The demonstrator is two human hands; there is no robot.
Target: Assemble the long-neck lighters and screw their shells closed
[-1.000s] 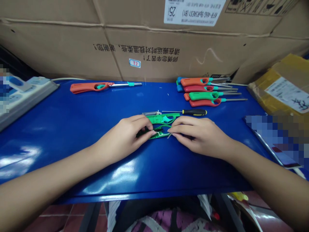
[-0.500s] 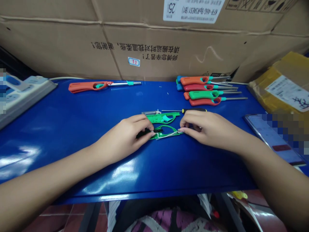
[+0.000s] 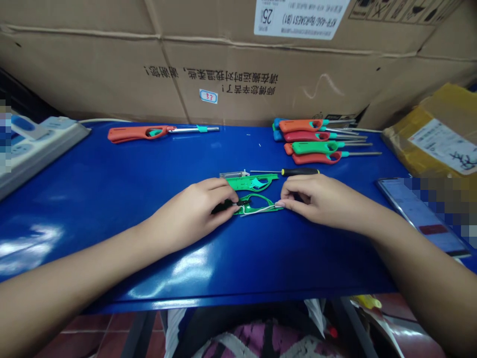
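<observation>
A green lighter shell half [image 3: 257, 205] lies open on the blue table [image 3: 112, 199], with a thin white tube across it. My left hand [image 3: 197, 211] pinches the shell's left end, fingers closed. My right hand [image 3: 316, 199] pinches the white tube at the shell's right end. Just behind lies the other green shell half [image 3: 251, 182] with a metal part at its left end. A black-handled screwdriver [image 3: 294, 172] lies behind my right hand.
A stack of orange, red and green long-nosed lighters [image 3: 316, 141] sits at the back right. One orange lighter [image 3: 149, 133] lies back left. A power strip [image 3: 33, 149] is at the left edge, a phone [image 3: 421, 214] at the right. Cardboard boxes [image 3: 223, 59] wall off the back.
My right hand has slid to the right along the shell, drawing the white tube out toward the shell's right end. The left hand has stayed in place.
</observation>
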